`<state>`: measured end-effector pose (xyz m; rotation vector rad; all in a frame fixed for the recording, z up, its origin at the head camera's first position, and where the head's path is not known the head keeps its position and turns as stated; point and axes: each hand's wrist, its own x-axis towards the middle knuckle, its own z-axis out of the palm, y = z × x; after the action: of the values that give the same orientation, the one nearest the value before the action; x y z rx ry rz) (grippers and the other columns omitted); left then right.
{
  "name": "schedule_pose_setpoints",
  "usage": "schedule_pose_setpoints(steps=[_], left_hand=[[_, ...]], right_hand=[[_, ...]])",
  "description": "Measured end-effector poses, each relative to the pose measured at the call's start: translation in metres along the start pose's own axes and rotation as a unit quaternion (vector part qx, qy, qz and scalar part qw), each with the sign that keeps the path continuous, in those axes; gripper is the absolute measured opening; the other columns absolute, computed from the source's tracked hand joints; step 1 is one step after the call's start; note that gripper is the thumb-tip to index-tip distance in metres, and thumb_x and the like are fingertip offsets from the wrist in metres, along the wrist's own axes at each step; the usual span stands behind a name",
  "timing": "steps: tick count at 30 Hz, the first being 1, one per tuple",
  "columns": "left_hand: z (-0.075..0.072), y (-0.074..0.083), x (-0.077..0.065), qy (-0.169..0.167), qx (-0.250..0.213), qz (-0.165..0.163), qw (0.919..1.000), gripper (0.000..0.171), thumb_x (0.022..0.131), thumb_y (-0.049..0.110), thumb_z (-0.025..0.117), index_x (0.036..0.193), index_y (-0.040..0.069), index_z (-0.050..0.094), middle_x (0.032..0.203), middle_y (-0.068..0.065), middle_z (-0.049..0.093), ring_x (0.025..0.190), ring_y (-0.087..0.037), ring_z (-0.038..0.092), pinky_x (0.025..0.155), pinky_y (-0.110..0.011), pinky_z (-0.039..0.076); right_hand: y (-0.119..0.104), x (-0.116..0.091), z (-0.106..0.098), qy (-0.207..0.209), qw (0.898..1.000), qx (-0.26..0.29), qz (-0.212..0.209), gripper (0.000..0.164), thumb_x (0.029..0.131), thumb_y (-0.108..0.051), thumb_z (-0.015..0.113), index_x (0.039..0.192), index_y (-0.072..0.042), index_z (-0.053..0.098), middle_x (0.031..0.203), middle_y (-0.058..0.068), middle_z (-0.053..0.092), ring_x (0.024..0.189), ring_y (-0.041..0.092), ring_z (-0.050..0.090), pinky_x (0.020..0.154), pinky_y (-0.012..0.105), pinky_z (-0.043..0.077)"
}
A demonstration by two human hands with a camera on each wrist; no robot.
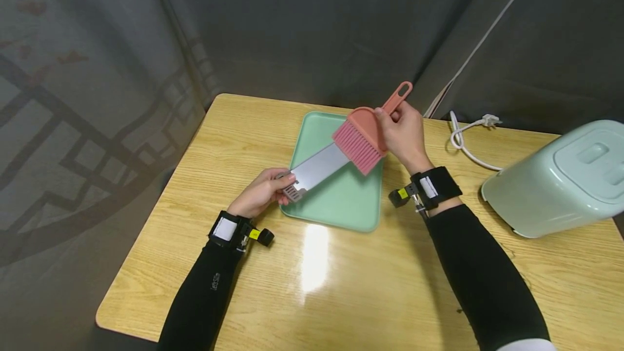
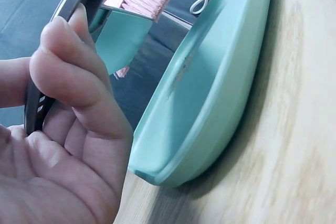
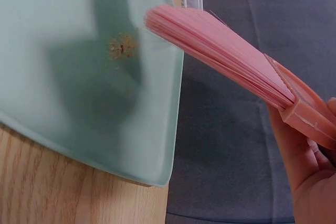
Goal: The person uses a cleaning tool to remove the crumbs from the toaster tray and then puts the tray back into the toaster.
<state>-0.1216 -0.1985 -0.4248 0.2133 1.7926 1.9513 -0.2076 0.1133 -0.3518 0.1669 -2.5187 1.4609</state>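
At the green tray (image 1: 341, 207) holding crumbs (image 3: 122, 47), left fingers (image 2: 94, 98) pinch a blade (image 1: 322, 166), right fingers (image 1: 384, 119) a brush (image 1: 363, 137).

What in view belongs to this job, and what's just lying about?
Seemingly part of the job:
pink brush, held in the right hand
metal plate, held in the left hand
green tray, with brown bits on it

Seemingly lying about:
pale green appliance, untouched, though possibly related
white plug, untouched

The near side of the table (image 1: 361, 286) allows passage; the metal blade (image 1: 322, 166) and pink brush (image 1: 365, 131) obstruct the tray (image 1: 348, 205) from above, the appliance (image 1: 541, 194) the right.
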Motion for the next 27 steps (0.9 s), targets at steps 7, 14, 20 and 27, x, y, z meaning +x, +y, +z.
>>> schedule_pose_setpoints(steps=[7, 14, 20, 27], left_hand=[[0.000, 0.000, 0.000, 0.002, -0.003, -0.006, 1.0000, 0.038, 0.106, 0.011, 0.050, 0.128, -0.019, 0.053, 0.089, -0.010, 0.067, 0.062, -0.012, 0.058, 0.057, -0.021, 0.051], [0.000, 0.000, 0.001, 0.006, -0.004, -0.007, 1.0000, 0.037, 0.106, 0.012, 0.050, 0.128, -0.017, 0.054, 0.090, -0.010, 0.068, 0.062, -0.012, 0.058, 0.058, -0.021, 0.052], [0.001, 0.001, 0.001, 0.012, -0.011, -0.006, 0.9998, 0.036, 0.105, 0.012, 0.051, 0.127, -0.017, 0.054, 0.090, -0.009, 0.067, 0.063, -0.012, 0.058, 0.058, -0.021, 0.052], [0.001, 0.002, 0.001, 0.007, -0.004, 0.003, 1.0000, 0.033, 0.106, 0.014, 0.051, 0.121, -0.015, 0.056, 0.089, -0.009, 0.066, 0.064, -0.011, 0.058, 0.059, -0.021, 0.053]], right_hand=[[0.001, 0.001, -0.004, 0.008, 1.000, 0.011, -0.006, 0.035, 0.103, -0.032, 0.060, 0.116, 0.001, 0.062, 0.085, 0.011, 0.061, 0.071, 0.013, 0.061, 0.057, 0.017, 0.049], [-0.010, 0.001, -0.004, 0.020, 0.999, 0.029, -0.031, 0.033, 0.102, -0.029, 0.062, 0.114, 0.002, 0.063, 0.079, 0.009, 0.061, 0.067, 0.010, 0.062, 0.056, 0.016, 0.049], [-0.033, -0.006, 0.009, -0.004, 0.997, 0.047, -0.056, 0.029, 0.101, -0.024, 0.064, 0.112, 0.003, 0.064, 0.079, 0.012, 0.062, 0.066, 0.013, 0.061, 0.055, 0.016, 0.049], [-0.053, -0.023, 0.034, -0.038, 0.994, 0.048, -0.090, 0.026, 0.100, -0.024, 0.066, 0.106, 0.001, 0.065, 0.074, 0.011, 0.061, 0.059, 0.017, 0.056, 0.049, 0.022, 0.041]])
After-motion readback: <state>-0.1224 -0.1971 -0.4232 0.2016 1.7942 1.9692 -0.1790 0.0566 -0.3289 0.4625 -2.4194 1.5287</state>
